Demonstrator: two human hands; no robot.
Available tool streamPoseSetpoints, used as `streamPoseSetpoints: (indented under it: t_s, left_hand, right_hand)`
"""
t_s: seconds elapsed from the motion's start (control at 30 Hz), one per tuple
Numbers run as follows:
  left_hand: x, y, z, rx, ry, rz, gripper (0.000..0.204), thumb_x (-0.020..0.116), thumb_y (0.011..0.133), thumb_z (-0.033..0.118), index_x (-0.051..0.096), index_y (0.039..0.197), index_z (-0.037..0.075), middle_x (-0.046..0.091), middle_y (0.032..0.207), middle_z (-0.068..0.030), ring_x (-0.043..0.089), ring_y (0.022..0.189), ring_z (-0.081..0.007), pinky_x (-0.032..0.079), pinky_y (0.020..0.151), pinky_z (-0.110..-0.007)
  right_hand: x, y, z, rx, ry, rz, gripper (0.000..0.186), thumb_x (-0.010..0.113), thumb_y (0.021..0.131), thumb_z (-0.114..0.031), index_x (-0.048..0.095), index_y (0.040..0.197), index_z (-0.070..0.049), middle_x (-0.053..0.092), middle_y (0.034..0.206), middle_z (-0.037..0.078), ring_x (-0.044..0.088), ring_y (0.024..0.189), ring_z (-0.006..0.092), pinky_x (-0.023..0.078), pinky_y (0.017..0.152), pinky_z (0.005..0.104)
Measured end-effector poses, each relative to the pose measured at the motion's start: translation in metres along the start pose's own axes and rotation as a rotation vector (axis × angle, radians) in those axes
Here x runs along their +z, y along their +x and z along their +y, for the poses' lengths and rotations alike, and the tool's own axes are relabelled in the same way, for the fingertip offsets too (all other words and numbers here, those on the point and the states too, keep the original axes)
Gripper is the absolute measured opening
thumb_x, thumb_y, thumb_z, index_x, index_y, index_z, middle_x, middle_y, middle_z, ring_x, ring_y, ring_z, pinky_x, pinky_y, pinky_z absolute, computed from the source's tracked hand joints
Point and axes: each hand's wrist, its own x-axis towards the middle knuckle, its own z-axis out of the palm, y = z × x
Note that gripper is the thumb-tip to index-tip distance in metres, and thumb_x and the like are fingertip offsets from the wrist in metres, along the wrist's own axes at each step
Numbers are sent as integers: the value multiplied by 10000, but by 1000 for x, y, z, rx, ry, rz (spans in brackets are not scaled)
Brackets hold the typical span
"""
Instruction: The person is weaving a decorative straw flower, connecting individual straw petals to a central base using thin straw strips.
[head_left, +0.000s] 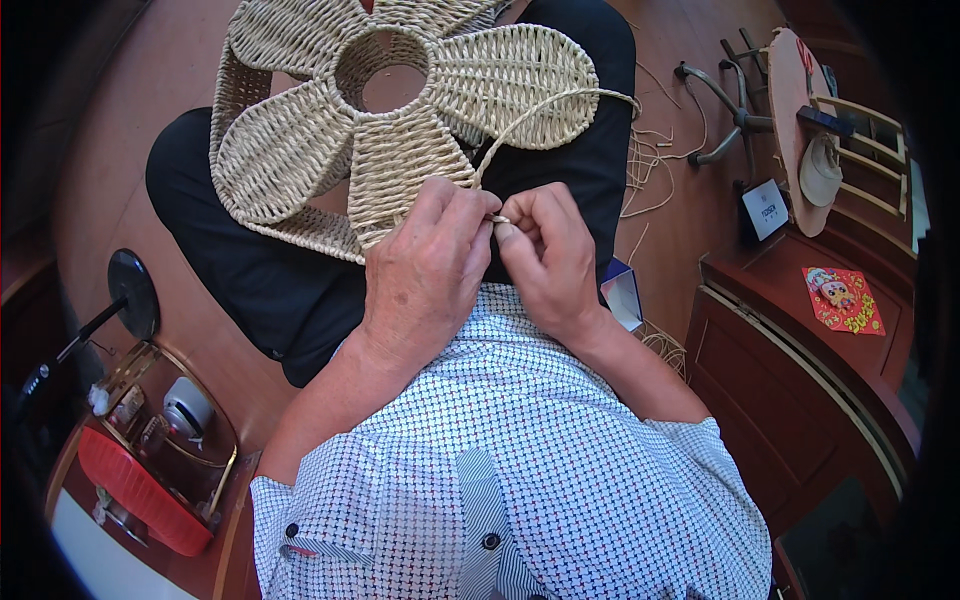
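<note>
The woven flower-shaped piece is twisted, straw-like fibre, rough, ridged and matt; the cord looks alike. The trousers are dull, smooth cloth, the shirt creased cloth. The cabinet looks like varnished wood, the basket shiny plastic, the chair base metal.

I held the left hand back-up, fingers curled, beside the right hand, its thumb pinched inward. Behind them, the left forearm and right forearm slanted together.
</note>
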Motion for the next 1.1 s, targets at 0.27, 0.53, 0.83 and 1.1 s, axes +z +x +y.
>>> streamPoseSetpoints:
  t_s: [0.27,0.53,0.83,1.1]
  left_hand:
    - [-3,1,0,36,29,-42,205,740,945,53,722,1145,93,643,950,-85,708,762,-274,565,653,-394]
    - [0,0,-1,30,68,-42,211,740,940,46,718,1140,108,641,967,-73,710,765,-262,566,648,-390]
    - [5,-4,-6,122,98,7,200,781,897,59,719,1083,96,627,943,-54,707,736,-227,561,613,-366]
    - [2,-4,-9,9,-85,13,192,771,894,32,722,1071,89,636,931,-56,712,759,-239,557,628,-367]
  right_hand:
    - [-17,12,6,671,1118,-398,105,657,962,-98,557,931,-105,488,781,-63,373,582,29,307,475,224]
    - [-15,7,5,71,128,-108,124,709,855,-27,624,944,-45,473,773,-35,399,607,39,301,528,245]
    - [-24,9,7,423,585,-358,155,782,949,-122,648,996,-62,508,858,-78,448,693,-16,360,587,179]
    - [-22,0,9,245,532,-257,138,793,938,-71,685,1011,-27,538,917,-67,468,739,-1,397,643,202]
